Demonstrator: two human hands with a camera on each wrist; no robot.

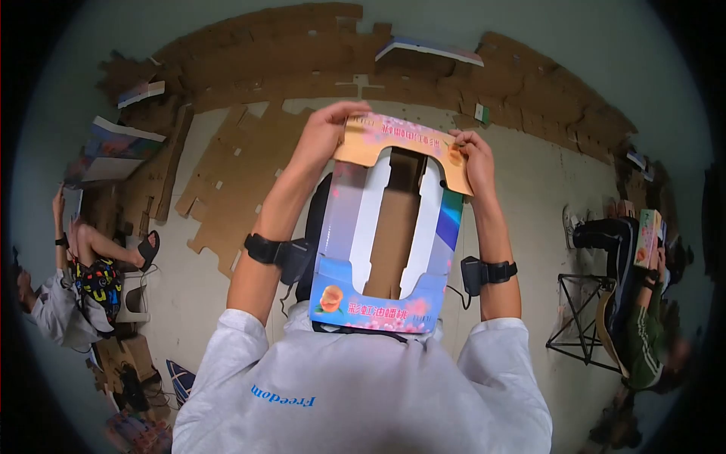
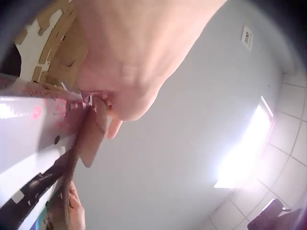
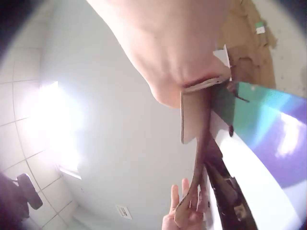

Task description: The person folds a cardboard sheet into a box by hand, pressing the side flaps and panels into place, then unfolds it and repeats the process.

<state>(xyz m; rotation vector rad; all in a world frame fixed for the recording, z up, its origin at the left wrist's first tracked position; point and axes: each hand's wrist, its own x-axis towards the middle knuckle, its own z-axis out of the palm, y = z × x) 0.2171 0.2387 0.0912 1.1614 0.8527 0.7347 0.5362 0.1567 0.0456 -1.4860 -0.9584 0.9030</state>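
Observation:
A printed peach carton (image 1: 340, 219) lies in front of the person's body, its near end against the shirt. A long cutout in its top shows white inner flaps and brown board. My left hand (image 1: 330, 130) grips the far left corner of the carton, fingers over the far edge. At the far right corner my right hand (image 1: 476, 157) holds the end panel (image 1: 408, 144). In the left wrist view, a bent brown flap (image 2: 93, 139) sticks out under the left hand. The right wrist view shows a similar flap (image 3: 194, 115) below the right hand, whose fingertips are hidden.
Flattened cardboard (image 1: 234, 181) covers the floor at left, and more brown cardboard (image 1: 280, 68) lines the far side. One person (image 1: 64, 303) sits at the left. Another person (image 1: 635, 303) at the right holds a printed box (image 1: 647, 238), beside a black metal frame (image 1: 581, 318).

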